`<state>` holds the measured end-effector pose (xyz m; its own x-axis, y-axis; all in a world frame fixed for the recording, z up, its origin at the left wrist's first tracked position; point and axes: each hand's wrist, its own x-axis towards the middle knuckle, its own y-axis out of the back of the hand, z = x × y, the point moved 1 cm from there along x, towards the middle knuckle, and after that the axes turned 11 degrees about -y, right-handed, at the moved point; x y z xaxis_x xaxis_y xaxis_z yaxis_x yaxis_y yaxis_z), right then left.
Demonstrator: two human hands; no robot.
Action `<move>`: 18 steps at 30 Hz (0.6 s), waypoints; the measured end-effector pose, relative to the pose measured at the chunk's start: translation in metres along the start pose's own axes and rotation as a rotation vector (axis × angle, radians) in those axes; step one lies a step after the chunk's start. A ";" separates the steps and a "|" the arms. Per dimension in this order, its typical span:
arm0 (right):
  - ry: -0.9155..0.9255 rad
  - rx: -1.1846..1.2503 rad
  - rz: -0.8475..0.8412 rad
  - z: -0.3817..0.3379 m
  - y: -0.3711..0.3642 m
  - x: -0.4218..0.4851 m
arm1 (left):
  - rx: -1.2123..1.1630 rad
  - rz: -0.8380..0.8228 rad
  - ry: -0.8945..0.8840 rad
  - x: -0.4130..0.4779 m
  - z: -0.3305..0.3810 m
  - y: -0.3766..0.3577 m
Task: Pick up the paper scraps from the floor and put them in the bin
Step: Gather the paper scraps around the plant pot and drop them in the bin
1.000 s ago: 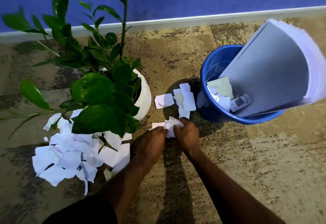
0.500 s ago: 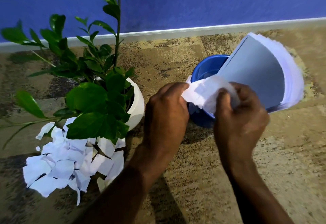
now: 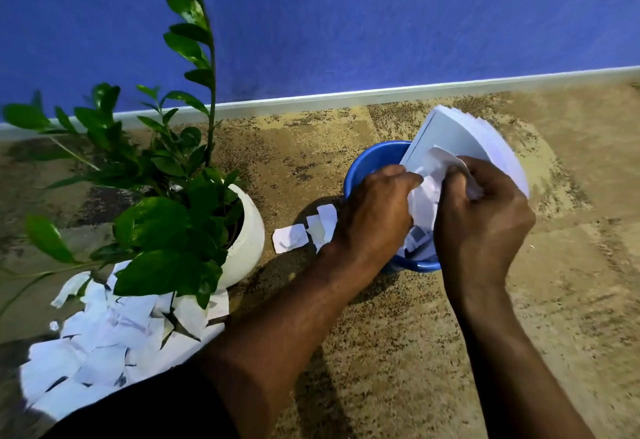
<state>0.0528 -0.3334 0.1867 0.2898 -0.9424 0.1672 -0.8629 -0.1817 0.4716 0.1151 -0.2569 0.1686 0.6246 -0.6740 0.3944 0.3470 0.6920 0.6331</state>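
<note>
A blue bin point(image 3: 372, 158) stands on the floor right of centre, mostly hidden behind my hands. My left hand point(image 3: 375, 213) and my right hand point(image 3: 481, 220) are both over the bin's mouth, pinching one white bunch of paper scraps point(image 3: 427, 193) between them. Some paper shows inside the bin below the bunch. A few white scraps point(image 3: 291, 238) lie on the floor just left of the bin. A large heap of white scraps point(image 3: 100, 341) lies at the lower left, partly under the plant's leaves.
A thick stack of white sheets point(image 3: 457, 134) leans out of the bin at its far right. A green plant in a white pot point(image 3: 247, 238) stands left of the bin. A blue wall with a white skirting board point(image 3: 381, 96) runs behind. The floor is brown and speckled.
Both hands lifted a bunch of scraps off the floor and carried it right, over the bin. The camera view has tilted up and back.
</note>
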 end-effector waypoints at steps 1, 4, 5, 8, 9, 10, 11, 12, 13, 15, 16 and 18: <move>0.000 -0.007 -0.004 0.002 -0.002 0.001 | -0.006 0.005 0.009 0.000 -0.003 -0.003; 0.004 -0.034 -0.035 0.010 -0.007 0.002 | -0.027 0.029 0.040 0.000 -0.008 -0.013; 0.008 -0.041 -0.047 0.012 -0.009 0.001 | -0.040 0.030 0.049 -0.001 -0.010 -0.017; 0.016 -0.087 -0.067 0.016 -0.012 0.000 | -0.118 0.015 0.101 0.000 -0.013 -0.026; 0.018 -0.123 -0.074 0.017 -0.012 0.000 | -0.153 0.007 0.122 0.001 -0.013 -0.027; 0.020 -0.152 -0.083 0.018 -0.013 0.000 | -0.181 -0.010 0.139 0.001 -0.013 -0.027; 0.019 -0.169 -0.090 0.018 -0.013 -0.001 | -0.198 -0.035 0.143 0.001 -0.012 -0.027; 0.020 -0.176 -0.094 0.019 -0.013 -0.001 | -0.198 -0.071 0.140 0.000 -0.011 -0.025; 0.026 -0.177 -0.092 0.019 -0.013 -0.002 | -0.181 -0.118 0.130 0.000 -0.012 -0.025; 0.054 -0.162 -0.069 0.020 -0.014 -0.007 | -0.099 -0.207 0.116 -0.004 -0.015 -0.023; 0.081 -0.134 -0.046 0.019 -0.013 -0.011 | -0.061 -0.215 0.105 -0.007 -0.017 -0.023; 0.161 -0.037 -0.014 0.017 -0.012 -0.024 | -0.040 -0.118 0.079 -0.018 -0.022 -0.021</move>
<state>0.0491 -0.3138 0.1627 0.3669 -0.8819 0.2961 -0.8436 -0.1812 0.5056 0.1118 -0.2544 0.1337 0.6309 -0.7296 0.2640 0.4479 0.6204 0.6438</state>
